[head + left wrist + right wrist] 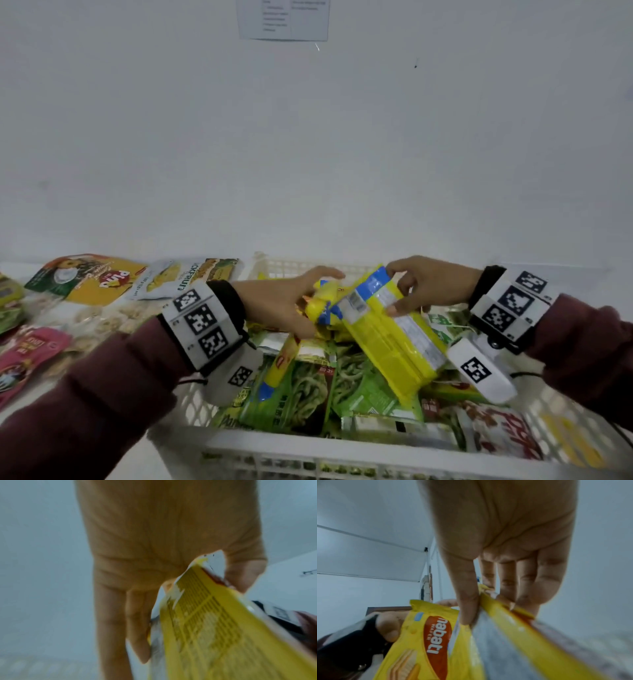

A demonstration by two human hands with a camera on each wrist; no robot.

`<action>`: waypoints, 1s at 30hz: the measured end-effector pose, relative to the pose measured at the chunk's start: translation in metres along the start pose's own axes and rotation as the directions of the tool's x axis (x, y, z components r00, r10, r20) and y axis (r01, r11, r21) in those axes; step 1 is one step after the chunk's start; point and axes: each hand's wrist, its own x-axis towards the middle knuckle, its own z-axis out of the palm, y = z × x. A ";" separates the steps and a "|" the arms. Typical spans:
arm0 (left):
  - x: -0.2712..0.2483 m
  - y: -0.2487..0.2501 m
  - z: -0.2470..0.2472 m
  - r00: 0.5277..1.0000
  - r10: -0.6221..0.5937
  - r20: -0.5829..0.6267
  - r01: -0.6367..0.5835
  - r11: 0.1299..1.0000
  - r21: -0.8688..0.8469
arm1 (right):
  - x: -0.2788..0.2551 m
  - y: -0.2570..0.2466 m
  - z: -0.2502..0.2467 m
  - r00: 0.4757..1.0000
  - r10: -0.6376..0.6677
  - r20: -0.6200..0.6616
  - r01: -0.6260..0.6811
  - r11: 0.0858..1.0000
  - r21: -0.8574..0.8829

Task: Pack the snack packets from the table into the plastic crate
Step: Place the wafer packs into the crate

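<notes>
- Crate: white, slatted, directly in front of the person; it already holds many packets, mostly green ones in the middle and a red-and-white one at the near right corner
- Left hand: over the crate, fingers and thumb gripping the end of a yellow wafer packet; the left wrist view shows the thumb pressed on the packet's crimped end
- Right hand: also over the crate, thumb and fingers pinching the upper end of a second, larger yellow packet, which slopes down into the crate; its lower end appears to rest on the packets beneath
- The two yellow packets overlap between the hands; judged not yet released, so this placing is unfinished
- Remaining work: several packets lie on the table to the left, among them an orange and green pouch, a white jackfruit pouch and a pink pouch; the task looks past its middle but not near done
- Limits of view: the table's left part is cut off, so the count of unpacked packets cannot be given; the crate's floor and lower layers are hidden; both wrist views are blurred; whether the left hand holds one packet or more cannot be told
</notes>
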 end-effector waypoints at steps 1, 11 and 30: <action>-0.001 -0.002 -0.007 0.998 0.026 -0.052 -0.029 0.998 -0.056 | -0.002 -0.004 -0.006 0.996 -0.066 -0.062 0.065 0.998 -0.021; 0.023 -0.022 -0.027 0.872 -0.079 -0.483 -0.189 0.856 -0.481 | -0.007 -0.011 -0.022 0.872 -0.392 -0.292 0.356 0.919 -0.170; 0.043 -0.033 -0.018 0.664 -0.192 -0.722 -0.251 0.853 -0.458 | 0.005 0.046 0.004 1.000 -0.012 -0.012 0.004 0.846 -0.533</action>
